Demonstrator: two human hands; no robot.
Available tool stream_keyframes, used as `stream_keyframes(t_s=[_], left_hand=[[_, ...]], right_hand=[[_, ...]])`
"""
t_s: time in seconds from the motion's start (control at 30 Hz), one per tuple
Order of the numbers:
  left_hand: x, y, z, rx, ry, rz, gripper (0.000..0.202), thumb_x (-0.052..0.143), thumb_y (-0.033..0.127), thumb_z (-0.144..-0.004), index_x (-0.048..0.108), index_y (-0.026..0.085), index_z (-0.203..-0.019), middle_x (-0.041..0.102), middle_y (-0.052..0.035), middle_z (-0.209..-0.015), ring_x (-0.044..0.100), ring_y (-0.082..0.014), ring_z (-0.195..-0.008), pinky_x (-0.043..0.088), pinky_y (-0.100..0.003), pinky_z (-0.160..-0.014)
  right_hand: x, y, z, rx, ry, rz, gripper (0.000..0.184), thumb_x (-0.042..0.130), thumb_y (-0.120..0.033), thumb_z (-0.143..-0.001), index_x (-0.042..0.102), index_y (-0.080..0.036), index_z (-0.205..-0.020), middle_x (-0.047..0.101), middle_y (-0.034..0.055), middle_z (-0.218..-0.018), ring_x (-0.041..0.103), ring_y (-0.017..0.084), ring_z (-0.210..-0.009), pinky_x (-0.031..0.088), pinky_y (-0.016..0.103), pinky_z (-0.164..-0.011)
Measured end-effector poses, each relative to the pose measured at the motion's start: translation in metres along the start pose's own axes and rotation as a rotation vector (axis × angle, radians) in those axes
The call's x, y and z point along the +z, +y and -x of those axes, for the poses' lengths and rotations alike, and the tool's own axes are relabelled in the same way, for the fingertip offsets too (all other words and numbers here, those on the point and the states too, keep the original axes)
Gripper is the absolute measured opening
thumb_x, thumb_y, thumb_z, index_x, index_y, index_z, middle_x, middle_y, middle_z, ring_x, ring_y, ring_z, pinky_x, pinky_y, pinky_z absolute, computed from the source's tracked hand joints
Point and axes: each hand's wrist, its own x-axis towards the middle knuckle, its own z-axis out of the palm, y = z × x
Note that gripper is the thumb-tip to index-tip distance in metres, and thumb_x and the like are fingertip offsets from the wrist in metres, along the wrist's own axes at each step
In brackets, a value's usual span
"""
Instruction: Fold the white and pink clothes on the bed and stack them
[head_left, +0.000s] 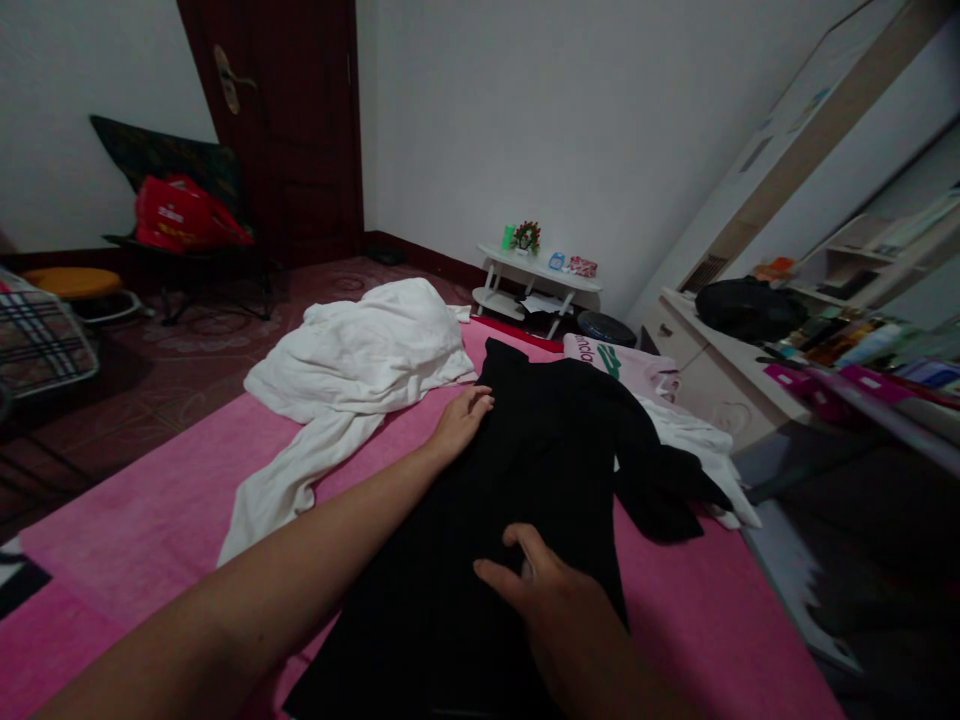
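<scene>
A black long-sleeved top (551,450) lies spread over the pink bed cover (697,590), one sleeve stretched out to the right. On its left edge, near the shoulder, rests my left hand (461,420), fingers extended and holding nothing. My right hand (559,590) is over the lower middle of the top, thumb and index finger apart with no cloth between them; its other fingers are partly hidden. A crumpled white garment (367,350) lies just left of my left hand. Beyond the black sleeve are a pale printed garment (630,365) and some white cloth (697,440).
A small white table (536,265) with little items stands against the far wall. To the right is a dresser (720,380) bearing a black bag (750,308). At the left, a red bag (184,215) sits on a folding chair, near an orange stool (71,282).
</scene>
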Motion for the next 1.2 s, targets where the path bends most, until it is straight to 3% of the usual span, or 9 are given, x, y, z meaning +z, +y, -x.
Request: stream_keyframes(t_s=[0.13, 0.27, 0.37, 0.6, 0.73, 0.87, 1.0, 1.1, 1.2], left_hand=[[0.001, -0.002, -0.001, 0.007, -0.011, -0.007, 0.034, 0.048, 0.034, -0.091, 0.057, 0.014, -0.117, 0.067, -0.0114, -0.108, 0.065, -0.0189, -0.099, 0.049, -0.034, -0.091], [0.001, -0.005, -0.002, 0.008, -0.024, 0.012, 0.035, 0.048, 0.033, -0.091, 0.056, 0.012, -0.117, 0.066, -0.0126, -0.109, 0.064, -0.0186, -0.098, 0.05, -0.033, -0.089], [0.0, -0.004, -0.008, -0.063, -0.043, -0.028, 0.033, 0.049, 0.031, -0.09, 0.056, 0.013, -0.118, 0.065, -0.0106, -0.107, 0.064, -0.0171, -0.096, 0.05, -0.03, -0.086], [0.011, 0.015, -0.059, -0.234, -0.146, -0.196, 0.046, 0.063, 0.034, -0.081, 0.055, 0.013, -0.121, 0.065, -0.0065, -0.083, 0.063, -0.019, -0.071, 0.051, -0.029, -0.061], [0.032, 0.015, -0.098, -0.21, -0.176, -0.301, 0.052, 0.07, 0.029, -0.074, 0.058, 0.01, -0.122, 0.068, -0.011, -0.089, 0.065, -0.0234, -0.08, 0.053, -0.032, -0.068], [0.05, 0.01, -0.124, -0.082, -0.209, -0.388, 0.055, 0.067, 0.007, -0.07, 0.059, 0.012, -0.125, 0.066, -0.0111, -0.113, 0.064, -0.0213, -0.1, 0.052, -0.028, -0.083], [0.052, -0.001, -0.128, 0.055, -0.258, -0.544, 0.061, 0.056, -0.004, -0.069, 0.06, 0.02, -0.125, 0.064, -0.0031, -0.123, 0.059, -0.0175, -0.112, 0.045, -0.026, -0.098], [0.048, -0.01, -0.123, 0.107, -0.303, -0.728, 0.049, 0.055, 0.001, -0.074, 0.067, 0.024, -0.115, 0.062, -0.0025, -0.124, 0.055, -0.0221, -0.117, 0.042, -0.033, -0.103], [0.048, -0.01, -0.118, 0.137, -0.355, -0.907, 0.043, 0.052, 0.008, -0.08, 0.069, 0.028, -0.114, 0.056, -0.0041, -0.131, 0.051, -0.0271, -0.121, 0.043, -0.039, -0.102]], right_hand=[[-0.012, 0.012, -0.016, 0.048, 0.153, -0.29, 0.034, 0.044, -0.003, -0.072, 0.067, -0.023, -0.088, 0.055, 0.0036, -0.11, 0.059, 0.012, -0.079, 0.044, 0.024, -0.066], [-0.032, 0.011, -0.026, 0.047, 0.408, -0.681, 0.016, 0.047, -0.016, -0.082, 0.063, -0.019, -0.078, 0.06, 0.0041, -0.091, 0.058, 0.014, -0.08, 0.044, 0.023, -0.065], [-0.034, -0.001, -0.028, -0.009, 0.508, -0.793, 0.013, 0.052, -0.023, -0.083, 0.062, -0.019, -0.075, 0.061, 0.0032, -0.082, 0.059, 0.015, -0.077, 0.045, 0.024, -0.067], [0.005, -0.023, -0.032, -0.132, 0.495, -0.72, 0.021, 0.048, -0.009, -0.067, 0.064, -0.019, -0.077, 0.064, 0.0011, -0.075, 0.059, 0.011, -0.067, 0.044, 0.022, -0.061], [0.02, -0.023, -0.035, -0.198, 0.493, -0.64, 0.022, 0.049, -0.015, -0.066, 0.065, -0.021, -0.08, 0.065, 0.0015, -0.077, 0.06, 0.012, -0.067, 0.046, 0.023, -0.062], [0.033, -0.017, -0.037, -0.281, 0.478, -0.577, 0.019, 0.05, -0.019, -0.067, 0.064, -0.021, -0.079, 0.066, 0.002, -0.076, 0.061, 0.012, -0.066, 0.046, 0.022, -0.06], [0.048, -0.013, -0.038, -0.312, 0.492, -0.532, 0.017, 0.052, -0.021, -0.067, 0.063, -0.021, -0.079, 0.066, 0.0004, -0.075, 0.06, 0.012, -0.065, 0.045, 0.021, -0.059], [0.056, -0.012, -0.038, -0.273, 0.368, -0.423, 0.017, 0.057, -0.024, -0.067, 0.063, -0.022, -0.083, 0.064, -0.0009, -0.077, 0.059, 0.012, -0.065, 0.045, 0.022, -0.059], [0.061, -0.014, -0.036, -0.229, 0.218, -0.229, 0.027, 0.065, -0.037, -0.066, 0.063, -0.024, -0.09, 0.062, -0.0006, -0.084, 0.059, 0.014, -0.067, 0.045, 0.023, -0.056]])
